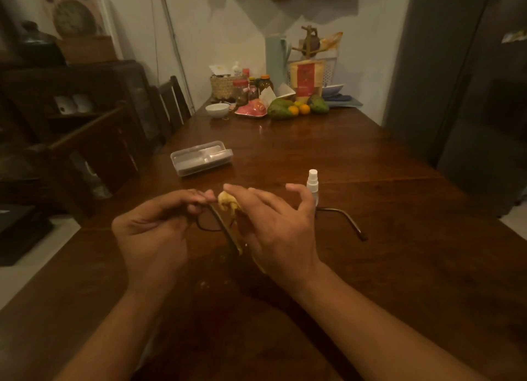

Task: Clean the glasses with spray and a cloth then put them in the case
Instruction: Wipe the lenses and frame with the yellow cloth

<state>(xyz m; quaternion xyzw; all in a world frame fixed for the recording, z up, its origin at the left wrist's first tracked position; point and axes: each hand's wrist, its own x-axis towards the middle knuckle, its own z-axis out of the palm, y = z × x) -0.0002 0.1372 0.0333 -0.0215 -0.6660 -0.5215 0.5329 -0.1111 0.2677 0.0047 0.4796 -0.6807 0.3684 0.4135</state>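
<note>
while aloft, glasses (225, 228) against cloth (227, 201)

2 bare hands are in view: 1 left hand (151, 232) and 1 right hand (273, 226). There is 1 pair of dark thin-framed glasses (204, 227), 1 crumpled yellow cloth (228, 202), 1 small clear spray bottle with a white cap (312, 181), 1 clear rectangular plastic case (201, 158) and 1 dark brown wooden table (370, 181). At its far end are 1 round white bowl (217, 110), 1 woven straw basket (224, 86), 1 red-and-tan standing pouch (305, 78), 2 large green fruits (279, 109) and 2 small round orange fruits (304, 109). The jars there are too blurred to count. 2 dark wooden chairs (174, 101) stand alongside.
</note>
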